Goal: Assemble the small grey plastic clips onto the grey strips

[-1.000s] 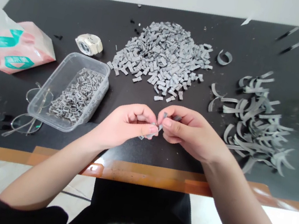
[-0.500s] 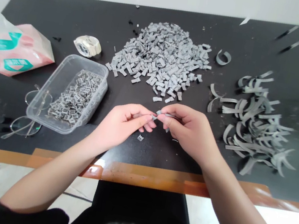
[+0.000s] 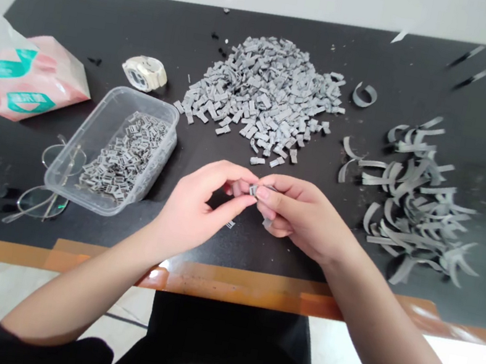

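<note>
And there a small grey plastic piece (image 3: pixel 253 190) was pinched by the right hand (image 3: pixel 300 214), the curled left hand (image 3: pixel 200 199) held just beside it.

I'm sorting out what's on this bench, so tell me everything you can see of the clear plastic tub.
The clear plastic tub is a shallow, lidless rectangular container with rounded corners and a thin rim. It looks like thin, see-through moulded plastic. It sits at an angle on the black table, left of the person's hands. Small grey slotted pieces lie heaped loosely inside, leaving its far end bare. Eyeglasses lie against its near left side; whether they touch it or pass beneath it is unclear.
</note>
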Demonstrator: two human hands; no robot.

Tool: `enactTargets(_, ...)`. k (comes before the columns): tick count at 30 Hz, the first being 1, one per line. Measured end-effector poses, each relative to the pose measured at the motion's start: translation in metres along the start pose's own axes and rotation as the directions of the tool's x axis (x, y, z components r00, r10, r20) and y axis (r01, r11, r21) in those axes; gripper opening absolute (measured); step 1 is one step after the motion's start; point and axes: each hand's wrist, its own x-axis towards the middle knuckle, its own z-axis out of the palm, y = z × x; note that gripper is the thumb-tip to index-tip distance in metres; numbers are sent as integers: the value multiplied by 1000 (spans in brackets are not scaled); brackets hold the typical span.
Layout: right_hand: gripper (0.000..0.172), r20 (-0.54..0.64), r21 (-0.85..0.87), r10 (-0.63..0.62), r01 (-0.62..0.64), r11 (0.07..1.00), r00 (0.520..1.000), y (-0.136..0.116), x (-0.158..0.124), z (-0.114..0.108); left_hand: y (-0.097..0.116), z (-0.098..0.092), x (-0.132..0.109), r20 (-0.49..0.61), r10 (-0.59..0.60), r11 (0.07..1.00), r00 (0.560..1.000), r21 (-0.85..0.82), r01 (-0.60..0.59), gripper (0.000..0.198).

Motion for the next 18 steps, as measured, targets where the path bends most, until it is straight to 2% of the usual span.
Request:
enactTargets(4, 32, 32, 96, 18, -21, 995, 999, 0, 1, 1, -1, -1, 0, 0, 65, 998, 998, 21, -65, 12)
enactTargets(7, 27, 14, 79, -31, 30, 996, 999, 1, 1, 1, -1, -1, 0, -20, 67, 998, 998, 13, -67, 7)
enactTargets(10, 20, -61, 3, -123, 123, 992, 991, 2, 0, -1, -4, 0, -2, -20, -22, 999, 1000, -35, 22, 7)
enactTargets(13, 18, -72, -96, -166, 159, 983, 984, 2, 0, -3, -7, 1, -4, 41, -86, 996, 995, -26, 87, 9)
enactTargets(18, 18, -85, -326, -248, 209, 922, 965, 1, -1, -6, -5, 0, -3, 99, -86, 996, 991, 11, 85, 13)
